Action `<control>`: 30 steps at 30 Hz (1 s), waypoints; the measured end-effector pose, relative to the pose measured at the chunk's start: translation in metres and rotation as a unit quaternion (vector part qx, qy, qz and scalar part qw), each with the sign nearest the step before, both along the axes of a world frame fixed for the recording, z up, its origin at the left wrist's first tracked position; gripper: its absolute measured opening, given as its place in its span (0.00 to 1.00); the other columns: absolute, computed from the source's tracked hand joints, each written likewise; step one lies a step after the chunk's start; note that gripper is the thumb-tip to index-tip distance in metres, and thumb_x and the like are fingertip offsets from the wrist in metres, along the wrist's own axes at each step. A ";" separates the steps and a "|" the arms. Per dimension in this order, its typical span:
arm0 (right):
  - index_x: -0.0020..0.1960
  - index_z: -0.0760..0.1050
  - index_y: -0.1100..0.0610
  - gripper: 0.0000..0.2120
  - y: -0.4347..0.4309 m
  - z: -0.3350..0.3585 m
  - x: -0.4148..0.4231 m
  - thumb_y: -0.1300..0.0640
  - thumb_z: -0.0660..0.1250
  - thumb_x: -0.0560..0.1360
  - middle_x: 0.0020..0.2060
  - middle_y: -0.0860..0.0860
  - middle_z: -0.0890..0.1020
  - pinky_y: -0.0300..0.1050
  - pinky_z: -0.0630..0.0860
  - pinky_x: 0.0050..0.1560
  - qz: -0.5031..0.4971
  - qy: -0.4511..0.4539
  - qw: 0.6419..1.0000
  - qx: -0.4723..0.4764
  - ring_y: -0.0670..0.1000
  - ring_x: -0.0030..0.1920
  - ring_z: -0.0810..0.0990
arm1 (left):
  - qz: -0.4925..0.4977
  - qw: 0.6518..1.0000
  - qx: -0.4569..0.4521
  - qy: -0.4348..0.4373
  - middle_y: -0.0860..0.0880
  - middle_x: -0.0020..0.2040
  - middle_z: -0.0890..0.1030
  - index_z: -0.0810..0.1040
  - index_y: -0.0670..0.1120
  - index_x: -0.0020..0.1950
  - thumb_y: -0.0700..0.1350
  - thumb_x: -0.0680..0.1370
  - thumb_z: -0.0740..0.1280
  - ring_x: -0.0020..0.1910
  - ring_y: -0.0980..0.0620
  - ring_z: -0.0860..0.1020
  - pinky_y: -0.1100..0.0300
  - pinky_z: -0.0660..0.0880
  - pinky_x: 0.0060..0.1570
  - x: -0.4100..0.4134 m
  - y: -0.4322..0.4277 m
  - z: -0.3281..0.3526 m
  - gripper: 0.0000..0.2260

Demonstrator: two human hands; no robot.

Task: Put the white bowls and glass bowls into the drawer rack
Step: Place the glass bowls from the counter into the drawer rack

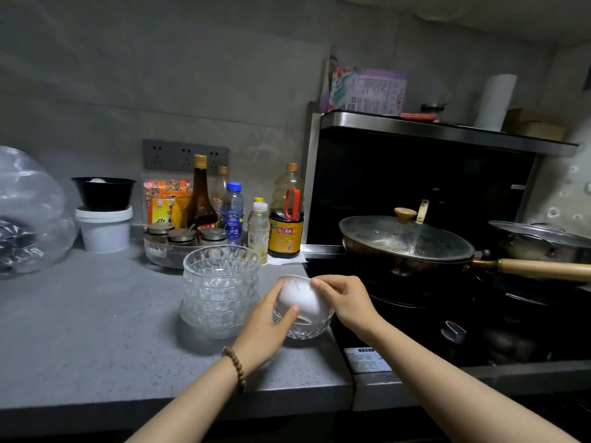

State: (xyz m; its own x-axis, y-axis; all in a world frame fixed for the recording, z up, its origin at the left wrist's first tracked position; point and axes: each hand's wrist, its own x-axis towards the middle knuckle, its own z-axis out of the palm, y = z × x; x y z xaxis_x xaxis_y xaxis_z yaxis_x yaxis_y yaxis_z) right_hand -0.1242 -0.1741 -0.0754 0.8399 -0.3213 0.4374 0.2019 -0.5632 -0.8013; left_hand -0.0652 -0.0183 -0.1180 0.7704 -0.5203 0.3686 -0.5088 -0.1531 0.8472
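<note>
Several cut-glass bowls stand nested as a stack of glass bowls (220,282) on the grey countertop (96,330), just left of the hands. Beside the stack, the left hand (271,318) curls round the left flank of the white bowl (300,302), thumb across its near side. The white bowl is tilted, its rim turned up and away from the person, and it sits in a single glass bowl (303,329) that rests on the counter near the front edge. The right hand (342,302) grips the same white bowl from the other side, fingertips at its rim. So the bowl lies straight ahead, between the two hands and equally near to each, and neither hand holds the glass bowl under it. Further right, a lidded wok (406,241) stands on the stove. No drawer rack is in view; it is probably below the counter, so the lift would likely come up and back toward the person.
</note>
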 end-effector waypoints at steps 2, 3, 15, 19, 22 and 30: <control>0.47 0.84 0.61 0.09 0.001 0.008 -0.007 0.59 0.66 0.76 0.43 0.57 0.86 0.46 0.78 0.46 0.004 -0.021 0.998 0.052 0.47 0.43 0.80 | -0.008 1.000 -0.020 -0.022 0.52 0.72 0.65 0.58 0.54 0.74 0.51 0.77 0.64 0.66 0.58 0.66 0.62 0.66 0.64 -0.004 -0.001 0.005 0.28; 0.46 0.84 0.59 0.08 0.001 0.012 -0.011 0.59 0.66 0.76 0.41 0.55 0.86 0.43 0.77 0.44 0.008 -0.030 0.997 0.076 0.46 0.41 0.80 | -0.015 0.999 -0.033 -0.026 0.53 0.73 0.64 0.57 0.56 0.75 0.52 0.77 0.63 0.67 0.57 0.66 0.60 0.67 0.65 -0.007 -0.003 0.009 0.28; 0.54 0.81 0.63 0.17 -0.034 0.023 -0.125 0.51 0.66 0.74 0.49 0.60 0.85 0.53 0.78 0.56 -0.012 -0.008 0.981 0.193 0.58 0.50 0.82 | -0.178 0.972 -0.135 0.071 0.55 0.68 0.69 0.59 0.64 0.69 0.60 0.67 0.68 0.62 0.52 0.74 0.52 0.77 0.58 -0.082 -0.050 0.017 0.32; 0.51 0.83 0.59 0.21 -0.060 0.007 -0.179 0.44 0.68 0.67 0.47 0.58 0.85 0.49 0.78 0.50 -0.022 0.008 0.981 0.191 0.53 0.47 0.82 | -0.248 0.955 -0.121 0.111 0.63 0.62 0.71 0.63 0.72 0.61 0.63 0.65 0.69 0.59 0.54 0.77 0.59 0.79 0.52 -0.118 -0.074 0.004 0.27; 0.50 0.84 0.56 0.20 -0.082 -0.014 -0.220 0.44 0.70 0.64 0.46 0.55 0.86 0.40 0.79 0.42 -0.019 0.046 0.976 0.212 0.49 0.46 0.84 | -0.301 0.936 -0.094 0.156 0.64 0.60 0.73 0.64 0.73 0.59 0.63 0.66 0.70 0.57 0.56 0.78 0.62 0.78 0.51 -0.144 -0.095 -0.019 0.24; 0.49 0.84 0.56 0.17 -0.127 -0.084 -0.288 0.50 0.75 0.63 0.46 0.53 0.87 0.36 0.80 0.41 -0.046 0.239 0.939 0.242 0.47 0.45 0.85 | -0.373 0.892 0.037 0.253 0.58 0.62 0.71 0.65 0.70 0.58 0.66 0.62 0.72 0.56 0.48 0.79 0.58 0.81 0.46 -0.182 -0.135 -0.100 0.28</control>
State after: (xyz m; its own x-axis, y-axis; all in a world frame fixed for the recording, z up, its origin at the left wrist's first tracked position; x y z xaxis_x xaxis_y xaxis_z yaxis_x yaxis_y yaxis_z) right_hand -0.4121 -0.3010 -0.1594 0.8619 -0.4662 -0.1993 -0.2786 -0.1070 -0.9544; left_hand -0.2474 -0.1535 -0.2184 0.2571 -0.9662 0.0164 -0.0481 0.0042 0.9988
